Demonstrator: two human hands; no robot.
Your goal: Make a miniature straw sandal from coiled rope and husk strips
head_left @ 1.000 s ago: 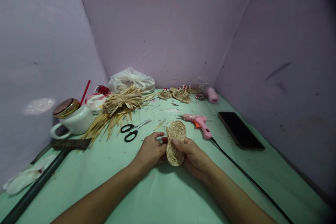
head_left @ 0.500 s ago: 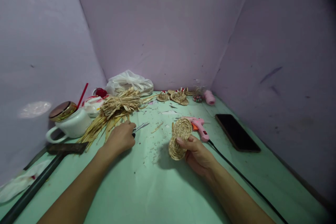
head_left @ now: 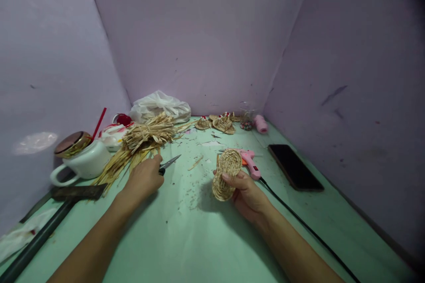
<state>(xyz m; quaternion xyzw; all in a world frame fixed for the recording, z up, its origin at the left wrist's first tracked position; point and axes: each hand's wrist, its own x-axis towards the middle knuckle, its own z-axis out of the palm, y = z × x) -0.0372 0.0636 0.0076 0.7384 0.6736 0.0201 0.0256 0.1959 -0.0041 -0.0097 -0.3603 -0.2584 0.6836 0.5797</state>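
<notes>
My right hand (head_left: 249, 194) grips a small woven straw sole (head_left: 230, 162), shaped like a figure eight, with the thumb across its narrow middle. The sole is held up above the table. On the left, my left hand (head_left: 146, 176) is closed around the dark handle of a pair of scissors (head_left: 170, 162), low over the tabletop. The blades are together and point away to the right. Part of the handle is hidden by my fingers. Just beyond my left hand lies a bundle of dried straw (head_left: 151, 131).
A pink glue gun (head_left: 251, 166) with a black cord lies behind my right hand, beside a phone (head_left: 295, 168). At left are a white mug (head_left: 89, 161) and a hammer (head_left: 78, 192). Woven slippers (head_left: 224, 124), pink thread (head_left: 261, 124) and a plastic bag (head_left: 161, 105) sit at the back.
The scissor blades, slightly apart before, have come together. My left hand has shifted a little left and toward me. My right hand still holds the sole in nearly the same place.
</notes>
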